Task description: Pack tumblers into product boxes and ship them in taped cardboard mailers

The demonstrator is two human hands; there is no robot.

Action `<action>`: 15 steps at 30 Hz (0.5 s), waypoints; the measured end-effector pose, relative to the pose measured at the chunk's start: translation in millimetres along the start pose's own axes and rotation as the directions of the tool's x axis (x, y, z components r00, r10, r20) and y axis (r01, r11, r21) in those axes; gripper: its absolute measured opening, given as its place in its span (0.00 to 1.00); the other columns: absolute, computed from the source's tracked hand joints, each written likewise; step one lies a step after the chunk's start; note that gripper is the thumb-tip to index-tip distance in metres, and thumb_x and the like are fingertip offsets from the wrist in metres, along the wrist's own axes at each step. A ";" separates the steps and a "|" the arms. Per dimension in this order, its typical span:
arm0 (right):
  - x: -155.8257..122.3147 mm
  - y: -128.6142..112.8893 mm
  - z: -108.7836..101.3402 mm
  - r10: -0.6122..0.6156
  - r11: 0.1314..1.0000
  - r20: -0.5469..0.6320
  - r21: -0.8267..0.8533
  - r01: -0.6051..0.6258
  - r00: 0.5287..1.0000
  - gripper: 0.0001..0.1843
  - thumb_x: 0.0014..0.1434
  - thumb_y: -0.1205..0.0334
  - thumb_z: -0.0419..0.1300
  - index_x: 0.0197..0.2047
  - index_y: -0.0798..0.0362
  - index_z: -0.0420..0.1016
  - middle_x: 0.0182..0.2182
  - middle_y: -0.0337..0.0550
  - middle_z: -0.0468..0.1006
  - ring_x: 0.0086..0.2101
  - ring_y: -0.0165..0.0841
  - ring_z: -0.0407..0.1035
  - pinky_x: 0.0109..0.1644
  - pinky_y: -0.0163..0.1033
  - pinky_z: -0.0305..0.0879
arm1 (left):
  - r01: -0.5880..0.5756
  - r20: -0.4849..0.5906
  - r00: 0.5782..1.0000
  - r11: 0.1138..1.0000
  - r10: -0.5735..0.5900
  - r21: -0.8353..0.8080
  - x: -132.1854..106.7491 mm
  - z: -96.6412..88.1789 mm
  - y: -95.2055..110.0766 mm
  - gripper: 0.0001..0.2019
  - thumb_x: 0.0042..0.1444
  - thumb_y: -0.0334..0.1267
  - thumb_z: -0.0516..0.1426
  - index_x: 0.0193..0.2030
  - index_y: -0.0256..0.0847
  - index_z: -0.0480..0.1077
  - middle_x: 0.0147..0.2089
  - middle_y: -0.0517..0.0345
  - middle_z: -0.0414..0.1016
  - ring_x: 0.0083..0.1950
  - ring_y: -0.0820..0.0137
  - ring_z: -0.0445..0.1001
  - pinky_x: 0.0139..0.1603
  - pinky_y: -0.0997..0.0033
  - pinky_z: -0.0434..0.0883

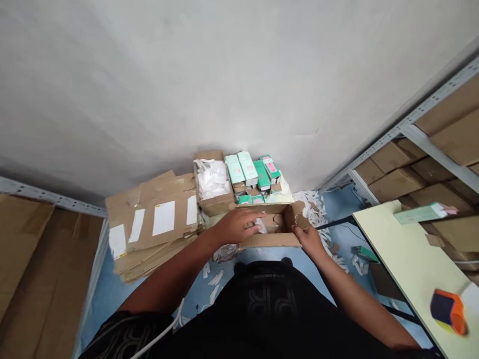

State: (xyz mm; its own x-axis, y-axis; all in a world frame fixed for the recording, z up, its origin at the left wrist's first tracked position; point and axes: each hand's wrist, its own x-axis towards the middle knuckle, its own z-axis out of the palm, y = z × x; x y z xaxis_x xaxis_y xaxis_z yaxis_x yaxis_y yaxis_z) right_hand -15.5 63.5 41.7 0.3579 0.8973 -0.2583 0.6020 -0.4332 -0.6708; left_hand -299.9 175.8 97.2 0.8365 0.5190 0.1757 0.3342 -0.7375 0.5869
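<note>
An opened cardboard box [275, 241] is in front of my body, its inside facing up. My right hand [310, 239] grips its right near corner, thumb over the edge beside a torn flap. My left hand [236, 227] reaches over the box's left end, with thumb and fingers closed around a thin whitish piece [261, 226], perhaps paper or plastic. What this piece is exactly cannot be made out. Part of the box's inside is hidden behind my left hand.
Green and pale boxes [247, 167] and a carton of white scraps [212, 179] stand by the wall. Flattened cardboard [145, 199] is stacked left. At right are a pale table [404, 254] and a shelf of cartons [396, 184]. White strips [316, 209] litter the floor.
</note>
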 end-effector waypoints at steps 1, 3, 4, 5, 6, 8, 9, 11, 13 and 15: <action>-3.0 8.4 -6.6 0.022 1.000 -0.014 0.022 -0.021 1.000 0.23 0.60 0.43 0.53 0.28 0.53 0.77 0.26 0.47 0.81 0.31 0.40 0.73 0.32 0.38 0.58 | 0.003 -0.027 1.000 1.000 -0.004 -0.028 6.6 0.4 4.5 0.19 0.67 0.44 0.57 0.62 0.46 0.73 0.56 0.51 0.81 0.58 0.61 0.77 0.60 0.61 0.72; -8.3 27.5 -21.3 0.069 0.997 -0.040 0.048 -0.067 0.997 0.24 0.59 0.43 0.53 0.28 0.54 0.78 0.25 0.46 0.79 0.30 0.40 0.72 0.32 0.38 0.58 | 0.015 -0.069 0.997 0.997 -0.020 -0.075 23.3 3.4 16.4 0.13 0.68 0.43 0.56 0.54 0.45 0.76 0.50 0.52 0.82 0.52 0.63 0.79 0.54 0.64 0.73; -10.6 38.4 -29.4 0.095 0.994 -0.054 0.056 -0.092 0.994 0.24 0.59 0.43 0.53 0.27 0.54 0.78 0.24 0.46 0.79 0.29 0.40 0.72 0.31 0.38 0.58 | 0.013 -0.079 0.997 0.996 -0.020 -0.092 33.2 6.8 23.3 0.12 0.68 0.43 0.55 0.51 0.44 0.77 0.48 0.53 0.82 0.50 0.64 0.79 0.52 0.65 0.73; -12.5 50.4 -37.9 0.122 0.991 -0.067 0.064 -0.118 0.990 0.24 0.59 0.43 0.53 0.27 0.54 0.78 0.23 0.46 0.78 0.28 0.40 0.72 0.31 0.38 0.58 | 0.007 -0.084 0.996 0.995 -0.016 -0.101 44.2 11.8 30.6 0.11 0.68 0.43 0.55 0.49 0.44 0.77 0.47 0.53 0.82 0.48 0.65 0.79 0.50 0.66 0.73; -14.1 63.5 -46.8 0.147 0.987 -0.080 0.076 -0.141 0.986 0.25 0.59 0.43 0.53 0.27 0.54 0.78 0.23 0.46 0.78 0.28 0.40 0.72 0.31 0.39 0.58 | -0.002 -0.085 0.996 0.995 -0.007 -0.102 56.1 18.3 38.5 0.11 0.68 0.43 0.55 0.48 0.44 0.77 0.46 0.54 0.82 0.47 0.65 0.79 0.49 0.66 0.73; -16.4 93.3 -66.3 0.185 0.978 -0.108 0.119 -0.172 0.977 0.25 0.59 0.43 0.53 0.29 0.54 0.79 0.25 0.47 0.80 0.29 0.41 0.73 0.31 0.39 0.60 | -0.017 -0.073 0.997 0.996 0.010 -0.092 82.3 35.4 55.6 0.10 0.68 0.42 0.55 0.47 0.44 0.77 0.44 0.55 0.82 0.46 0.66 0.79 0.48 0.66 0.73; -17.4 109.9 -77.2 0.200 0.973 -0.123 0.140 -0.183 0.972 0.25 0.59 0.42 0.53 0.30 0.55 0.80 0.26 0.48 0.81 0.30 0.42 0.74 0.32 0.39 0.61 | -0.021 -0.066 0.998 0.996 0.015 -0.086 96.4 45.6 65.1 0.10 0.68 0.42 0.55 0.47 0.44 0.77 0.44 0.55 0.82 0.45 0.66 0.78 0.48 0.67 0.73; -19.7 145.7 -101.9 0.234 0.964 -0.152 0.166 -0.209 0.960 0.25 0.58 0.42 0.53 0.31 0.55 0.80 0.28 0.49 0.82 0.32 0.43 0.75 0.33 0.39 0.63 | -0.028 -0.058 0.998 0.996 0.023 -0.082 126.1 68.4 86.1 0.09 0.68 0.41 0.55 0.47 0.45 0.76 0.43 0.56 0.81 0.45 0.66 0.78 0.48 0.67 0.73; -23.4 183.6 -130.4 0.276 0.952 -0.182 0.189 -0.242 0.944 0.25 0.58 0.42 0.53 0.32 0.55 0.81 0.29 0.49 0.82 0.33 0.45 0.76 0.34 0.40 0.63 | -0.032 -0.069 0.997 0.995 0.025 -0.098 156.8 92.8 109.3 0.09 0.67 0.42 0.55 0.47 0.45 0.76 0.43 0.56 0.81 0.45 0.66 0.79 0.48 0.68 0.73; -29.4 221.4 -161.9 0.326 0.933 -0.210 0.231 -0.277 0.922 0.25 0.58 0.42 0.54 0.33 0.55 0.82 0.29 0.50 0.83 0.34 0.46 0.77 0.35 0.41 0.64 | -0.024 -0.086 0.996 0.991 0.013 -0.130 187.6 117.8 133.4 0.10 0.67 0.42 0.55 0.47 0.44 0.76 0.43 0.56 0.81 0.44 0.67 0.79 0.47 0.68 0.73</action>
State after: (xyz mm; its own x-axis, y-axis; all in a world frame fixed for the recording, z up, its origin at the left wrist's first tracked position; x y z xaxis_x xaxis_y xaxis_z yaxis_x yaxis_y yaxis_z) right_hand 222.8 -72.4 13.3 0.6762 0.6682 -0.3103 0.2978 -0.6331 -0.7145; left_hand -47.2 123.8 115.4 0.8000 0.5451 0.2508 0.2550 -0.6872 0.6802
